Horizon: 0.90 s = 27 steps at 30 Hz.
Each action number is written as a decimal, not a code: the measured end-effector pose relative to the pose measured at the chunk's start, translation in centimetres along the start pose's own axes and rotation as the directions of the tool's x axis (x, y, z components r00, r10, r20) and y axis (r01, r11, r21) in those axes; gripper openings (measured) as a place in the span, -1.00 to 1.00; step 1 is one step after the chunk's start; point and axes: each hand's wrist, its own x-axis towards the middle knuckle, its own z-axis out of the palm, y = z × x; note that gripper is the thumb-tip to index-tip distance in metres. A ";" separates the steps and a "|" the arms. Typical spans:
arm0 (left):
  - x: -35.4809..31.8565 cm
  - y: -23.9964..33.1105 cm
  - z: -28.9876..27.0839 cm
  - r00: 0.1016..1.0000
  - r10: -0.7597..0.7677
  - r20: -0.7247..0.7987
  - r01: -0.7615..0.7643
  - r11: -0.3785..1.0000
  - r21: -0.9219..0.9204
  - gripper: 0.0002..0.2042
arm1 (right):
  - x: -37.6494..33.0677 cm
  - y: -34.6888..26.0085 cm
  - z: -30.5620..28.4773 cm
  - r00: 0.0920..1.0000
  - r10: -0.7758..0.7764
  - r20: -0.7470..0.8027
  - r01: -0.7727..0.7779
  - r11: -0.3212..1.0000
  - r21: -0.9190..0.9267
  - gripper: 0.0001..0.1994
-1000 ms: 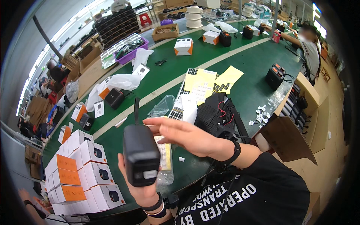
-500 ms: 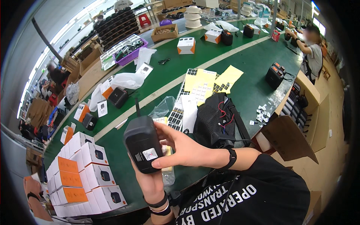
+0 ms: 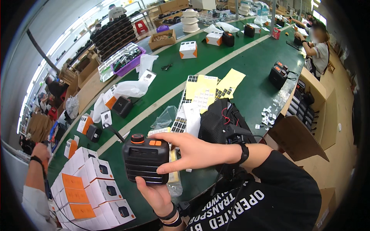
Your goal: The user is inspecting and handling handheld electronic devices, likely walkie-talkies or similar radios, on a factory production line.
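Observation:
A boxy black device that looks like a portable speaker (image 3: 147, 156) is upright between my two hands. Its ribbed front faces me, with an orange-ringed knob and orange buttons on top, and a strap sticks out at the upper left. My left hand (image 3: 156, 196) supports it from below, thumb against the lower front edge. My right hand (image 3: 192, 154) grips its right side, thumb on the front and fingers over the top corner. Just beyond lie sheets of stickers (image 3: 202, 94) and a black mesh bag (image 3: 219, 119).
Stacked white and orange boxes (image 3: 94, 184) stand at the left, near a co-worker's arm (image 3: 36, 169). Similar devices (image 3: 123, 106) lie along the green table (image 3: 154, 86). An open carton (image 3: 300, 131) holding more devices is at the right, beside small white pieces (image 3: 266, 117).
My hands have turned the speaker: its labelled face was toward me, now the ribbed front and knob show. The co-worker's arm at the left has reached farther up.

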 end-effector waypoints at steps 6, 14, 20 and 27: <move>0.3 0.1 -2.3 0.999 0.005 0.051 -0.026 0.904 0.427 -0.49 | 5.9 5.1 -4.7 0.927 0.376 0.006 -0.374 0.921 0.111 -0.41; -2.4 2.0 -7.1 0.988 -0.060 -0.142 0.114 0.907 0.405 -0.61 | 17.2 20.1 -14.3 0.760 0.106 -0.642 -0.552 0.627 -0.550 -0.50; -4.0 3.0 -9.4 0.956 0.087 -0.282 0.032 0.920 0.391 -0.74 | 22.3 25.4 -10.9 0.613 -0.437 -0.658 -0.682 0.128 -0.720 -0.77; -3.4 3.9 -12.8 0.961 0.146 -0.235 -0.051 0.927 0.371 -0.67 | 27.8 22.8 2.9 0.845 0.337 -0.415 -0.522 0.689 -0.503 0.08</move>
